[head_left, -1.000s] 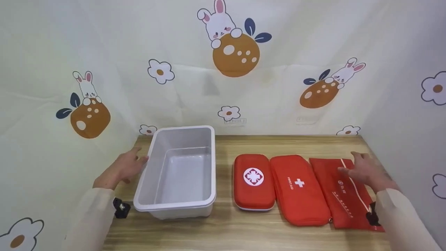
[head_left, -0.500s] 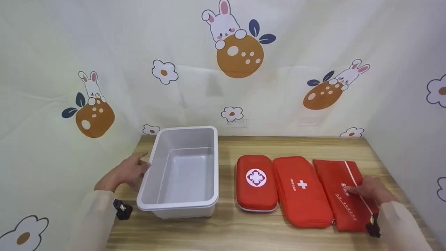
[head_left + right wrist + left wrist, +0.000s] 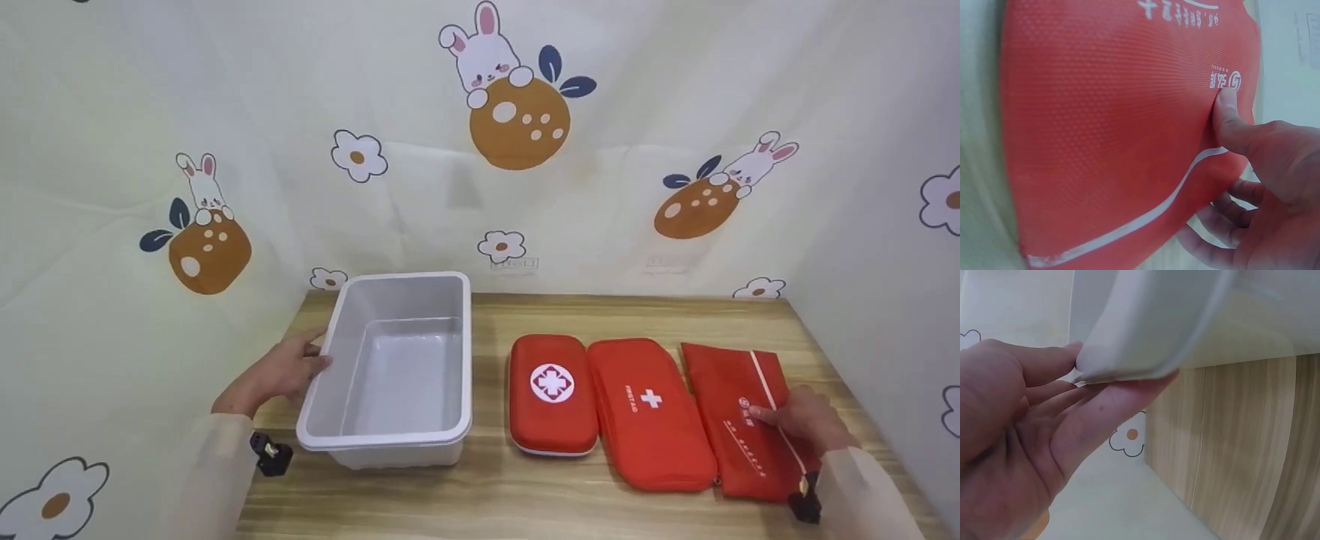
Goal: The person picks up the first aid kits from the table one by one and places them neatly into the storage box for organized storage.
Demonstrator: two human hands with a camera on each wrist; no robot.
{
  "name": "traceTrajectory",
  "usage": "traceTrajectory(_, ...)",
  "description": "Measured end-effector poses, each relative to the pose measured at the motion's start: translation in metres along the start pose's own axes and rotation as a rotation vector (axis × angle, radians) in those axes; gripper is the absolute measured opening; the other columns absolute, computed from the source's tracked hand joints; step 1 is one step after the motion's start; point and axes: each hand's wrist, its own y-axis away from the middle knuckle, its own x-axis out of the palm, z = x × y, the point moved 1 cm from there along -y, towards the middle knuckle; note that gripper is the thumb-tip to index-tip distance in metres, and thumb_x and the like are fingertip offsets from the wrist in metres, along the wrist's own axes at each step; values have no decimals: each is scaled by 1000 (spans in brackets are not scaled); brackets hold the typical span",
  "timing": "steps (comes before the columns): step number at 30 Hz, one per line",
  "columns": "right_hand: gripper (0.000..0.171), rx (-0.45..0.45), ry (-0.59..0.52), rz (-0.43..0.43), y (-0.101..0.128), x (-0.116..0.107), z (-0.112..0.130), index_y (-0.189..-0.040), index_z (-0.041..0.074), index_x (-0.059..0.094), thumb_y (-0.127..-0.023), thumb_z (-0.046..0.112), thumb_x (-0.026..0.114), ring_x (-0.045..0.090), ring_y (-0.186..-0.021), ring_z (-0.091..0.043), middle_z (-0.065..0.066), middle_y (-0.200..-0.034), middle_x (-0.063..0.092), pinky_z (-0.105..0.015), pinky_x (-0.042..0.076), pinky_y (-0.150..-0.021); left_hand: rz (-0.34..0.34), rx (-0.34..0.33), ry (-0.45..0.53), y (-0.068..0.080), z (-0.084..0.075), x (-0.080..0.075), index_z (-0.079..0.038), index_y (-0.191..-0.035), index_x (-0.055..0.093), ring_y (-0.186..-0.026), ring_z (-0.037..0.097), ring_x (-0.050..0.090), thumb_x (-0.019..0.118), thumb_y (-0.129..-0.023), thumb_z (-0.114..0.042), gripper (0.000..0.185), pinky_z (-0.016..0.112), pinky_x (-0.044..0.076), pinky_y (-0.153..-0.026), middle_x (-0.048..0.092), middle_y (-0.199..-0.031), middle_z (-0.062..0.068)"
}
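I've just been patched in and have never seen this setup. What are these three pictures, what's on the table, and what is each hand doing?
There is no machine here: a person works with bare hands and wears three cameras. The wide picture comes from the head, looking down at a wooden table. The other two come from the wrists. On the table stand a white plastic bin and three red first-aid bags: a hard case, a soft case and a flat pouch. The left hand touches the bin's left rim with straight fingers under its lip. The right hand pinches the flat pouch's right edge, thumb on top, the other fingers underneath.
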Motion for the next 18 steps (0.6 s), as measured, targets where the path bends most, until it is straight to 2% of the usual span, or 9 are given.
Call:
traceTrajectory(5, 45, -1, -1, -12, 1, 2, 1, -92, -13, 62, -88, 30, 77, 60, -66, -20, -13, -72, 63, -31, 51, -59, -5, 37, 19, 2, 2, -1, -8, -161, 12, -118, 45, 63, 51, -105, -13, 69, 53, 61, -81, 42, -149, 36)
traceTrajectory(9, 26, -30, 77, -27, 3, -2, 1, -84, -6, 60, -89, 17, 69, 56, -65, -20, -11, -70, 58, -30, 45, -56, 0, 70, 22, 4, 4, -2, -5, -160, 13, -107, 37, 67, 52, -104, -13, 69, 50, 63, -73, 45, -145, 37)
traceTrajectory(11, 21, -41, 109, -32, 3, -6, 0, -84, -7, 61, -88, 12, 67, 55, -66, -21, -11, -70, 56, -30, 44, -56, 11, 74, 38, 4, 5, -2, -5, -160, 12, -104, 33, 68, 52, -104, -13, 69, 47, 63, -69, 46, -144, 37)
traceTrajectory(15, 32, -36, 100, -14, 3, -13, 1, -105, -20, 59, -87, 7, 64, 60, -74, -25, -22, -82, 62, -32, 51, -61, 29, 52, 68, 5, 5, -1, -8, -160, 12, -103, 28, 67, 53, -104, -15, 70, 42, 63, -68, 47, -144, 34)
traceTrajectory(18, 43, -28, 75, 3, 4, -19, 4, -117, -24, 52, -87, 4, 63, 63, -80, -29, -30, -94, 63, -34, 54, -65, 39, 37, 78, 7, 7, -1, -13, -161, 10, -103, 27, 66, 53, -104, -19, 72, 41, 63, -69, 47, -143, 35)
